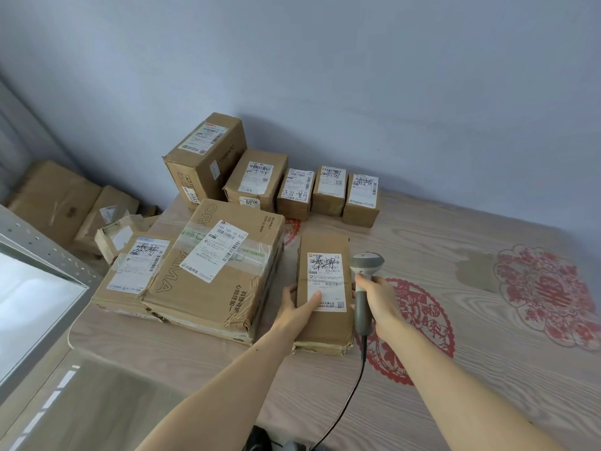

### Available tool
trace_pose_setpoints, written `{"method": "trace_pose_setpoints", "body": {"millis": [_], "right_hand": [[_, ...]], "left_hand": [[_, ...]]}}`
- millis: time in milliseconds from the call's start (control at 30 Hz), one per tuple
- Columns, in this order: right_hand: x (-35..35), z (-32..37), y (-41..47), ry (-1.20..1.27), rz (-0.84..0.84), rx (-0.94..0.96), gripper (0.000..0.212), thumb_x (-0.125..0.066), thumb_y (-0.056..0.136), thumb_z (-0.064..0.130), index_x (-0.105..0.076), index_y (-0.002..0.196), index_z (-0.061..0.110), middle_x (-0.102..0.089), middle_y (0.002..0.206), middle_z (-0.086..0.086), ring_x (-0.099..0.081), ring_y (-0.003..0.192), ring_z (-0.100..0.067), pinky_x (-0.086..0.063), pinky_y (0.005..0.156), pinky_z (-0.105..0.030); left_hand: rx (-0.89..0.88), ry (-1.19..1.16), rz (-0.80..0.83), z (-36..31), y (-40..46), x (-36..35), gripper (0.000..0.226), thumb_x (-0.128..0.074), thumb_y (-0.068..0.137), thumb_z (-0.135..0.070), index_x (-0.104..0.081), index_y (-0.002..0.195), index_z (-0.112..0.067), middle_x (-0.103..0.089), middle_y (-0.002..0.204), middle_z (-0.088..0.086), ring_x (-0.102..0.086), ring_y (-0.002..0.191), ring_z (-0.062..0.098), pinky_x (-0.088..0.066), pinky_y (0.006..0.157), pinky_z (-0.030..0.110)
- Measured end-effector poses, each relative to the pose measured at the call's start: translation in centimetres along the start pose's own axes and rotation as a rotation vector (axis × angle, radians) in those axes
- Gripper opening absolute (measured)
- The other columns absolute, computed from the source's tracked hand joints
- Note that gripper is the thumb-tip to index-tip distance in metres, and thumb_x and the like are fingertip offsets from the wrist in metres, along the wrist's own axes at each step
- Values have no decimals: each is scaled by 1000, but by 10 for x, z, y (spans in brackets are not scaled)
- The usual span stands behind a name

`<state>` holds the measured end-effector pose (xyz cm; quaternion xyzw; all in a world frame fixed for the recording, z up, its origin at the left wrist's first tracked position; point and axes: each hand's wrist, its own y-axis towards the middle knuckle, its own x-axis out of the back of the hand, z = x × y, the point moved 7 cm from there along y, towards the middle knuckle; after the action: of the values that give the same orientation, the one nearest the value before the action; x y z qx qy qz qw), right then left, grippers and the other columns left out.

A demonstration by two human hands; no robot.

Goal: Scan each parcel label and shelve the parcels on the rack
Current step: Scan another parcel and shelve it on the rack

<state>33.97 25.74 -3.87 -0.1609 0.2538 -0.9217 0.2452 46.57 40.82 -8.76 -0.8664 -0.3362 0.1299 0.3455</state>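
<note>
Parcels cover the far half of the table (439, 369), and we have one of them under our hands. It is a narrow brown parcel (325, 327) lying flat near the table's middle, its white label (326, 281) facing up with handwriting across the top. Our left hand (297, 305) grips its left edge, fingers curled down the side and the thumb pressed onto the lower part of the label. Our right hand (379, 302) is closed around the grip of a grey scanner (362, 288), whose head sits just beside the parcel's right edge, level with the label (its black cable runs back toward us). Touching nothing of ours, a large flat box (214, 271) lies just left of the held parcel, with a smaller flat box (130, 275) tucked beside it. Along the wall stands a row: a tall box (205, 157), then four small boxes (328, 193) side by side, labels up. Red paper-cut patterns (549, 294) mark the table's surface. At the left edge we see part of a grey metal rack (42, 249), and beyond it more cartons (55, 200) lie low against the wall
</note>
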Motion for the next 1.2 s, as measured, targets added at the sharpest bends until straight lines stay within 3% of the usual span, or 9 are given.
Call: {"method": "trace_pose_setpoints", "body": {"millis": [100,233,400,533,567,700,833,933,1200], "right_hand": [[7,-2,3,38,11,-3,18,-61,98,25,-66,101,8,-71,103,-21,-69,77,-28,-56,90,-52],[10,-3,5,56,24,7,22,-61,99,26,-67,105,6,-73,106,-22,-72,86,-34,-56,92,-57],[17,-1,5,65,19,30,22,-62,98,27,-68,102,7,-71,90,-14,-69,77,-27,-57,85,-51],[26,3,-1,149,-13,67,20,-62,99,28,-68,102,9,-71,88,-8,-67,80,-24,-52,70,-36],[27,6,-6,173,-14,81,18,-62,99,27,-68,100,11,-72,89,-8,-67,80,-23,-51,68,-33],[23,14,-27,289,50,118,21,-61,100,28,-67,101,7,-71,83,-10,-65,73,-21,-53,69,-38],[10,4,-44,370,190,79,30,-58,101,29,-67,106,1,-68,84,-16,-62,64,-21,-51,60,-35],[6,-7,-51,345,215,56,40,-56,101,35,-71,97,-2,-63,73,-18,-56,59,-21,-46,58,-34],[-4,-11,-51,373,207,53,43,-56,101,35,-69,105,-6,-65,78,-19,-55,58,-20,-46,55,-31]], "left_hand": [[11,-88,83,5,0,-7,71,-75,88,-50,-33,144,-45,-65,129,0,-68,111,25,-57,97,49],[7,-201,86,7,3,-11,68,-77,89,-38,-35,142,-45,-68,124,4,-71,106,28,-61,88,47],[23,-253,101,13,8,-18,87,-80,85,-34,-26,152,-48,-72,118,0,-73,104,27,-60,92,50],[20,-233,140,13,5,-23,53,-81,80,-39,-54,125,-41,-79,105,-5,-73,106,25,-55,101,50],[8,-232,135,13,6,-23,52,-82,80,-40,-54,124,-44,-79,107,-5,-73,107,24,-55,101,50],[-34,-219,121,15,10,-25,96,-87,67,-54,-34,147,-53,-71,127,-5,-71,112,20,-56,100,47],[-42,-209,143,20,16,-30,94,-82,66,-71,-51,147,-34,-73,125,-2,-71,113,21,-54,103,47],[-45,-211,149,20,13,-33,74,-75,73,-70,-66,133,-28,-76,118,2,-72,111,23,-51,107,48],[-114,-212,111,17,13,-36,78,-74,75,-69,-58,141,-30,-77,116,0,-74,106,20,-60,91,39]]}}
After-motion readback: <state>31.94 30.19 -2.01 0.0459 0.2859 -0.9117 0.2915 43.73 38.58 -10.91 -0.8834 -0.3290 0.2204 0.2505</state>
